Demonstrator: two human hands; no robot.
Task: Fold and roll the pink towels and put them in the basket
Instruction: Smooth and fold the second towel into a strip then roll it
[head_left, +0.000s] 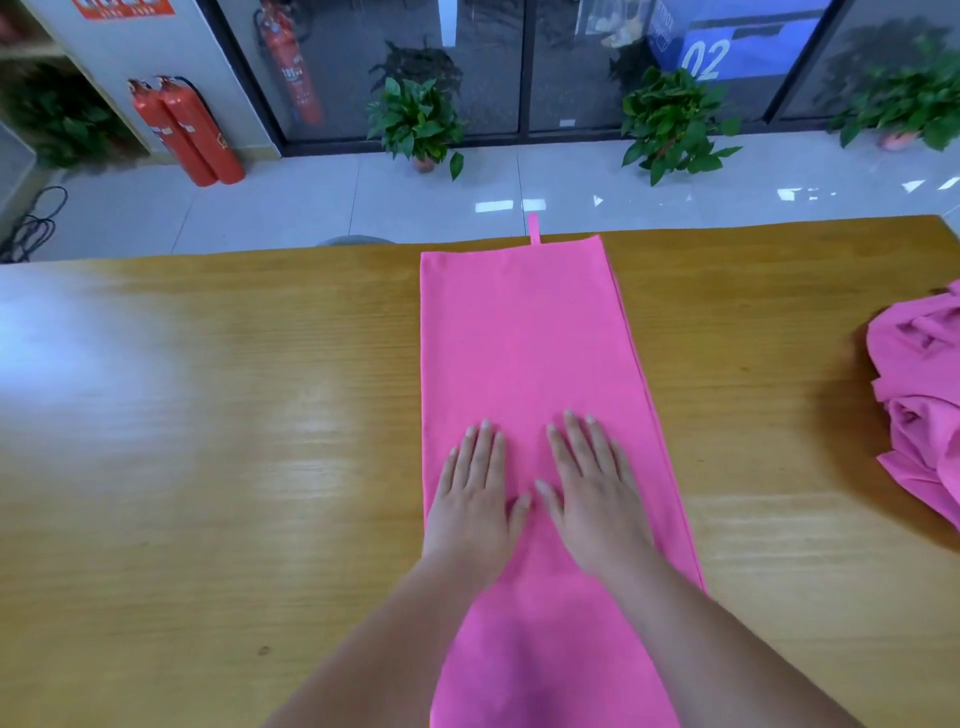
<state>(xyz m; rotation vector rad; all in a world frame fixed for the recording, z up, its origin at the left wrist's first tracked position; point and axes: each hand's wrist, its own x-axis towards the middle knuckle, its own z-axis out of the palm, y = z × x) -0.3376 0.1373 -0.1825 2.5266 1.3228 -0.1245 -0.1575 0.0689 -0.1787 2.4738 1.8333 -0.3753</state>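
A pink towel (519, 338) lies folded into a long narrow strip down the middle of the wooden table (234, 415), its hanging loop at the far edge. My left hand (475, 493) and my right hand (595, 493) lie flat side by side on the strip's near half, palms down, fingers straight and pointing away from me. A heap of crumpled pink towels (919, 405) sits at the table's right edge. No basket is in view.
The table's far edge runs just beyond the towel's loop. Past it lies tiled floor with potted plants (415, 124) and red fire extinguishers (187, 135) against a glass wall. Bare tabletop stretches to the left of the strip.
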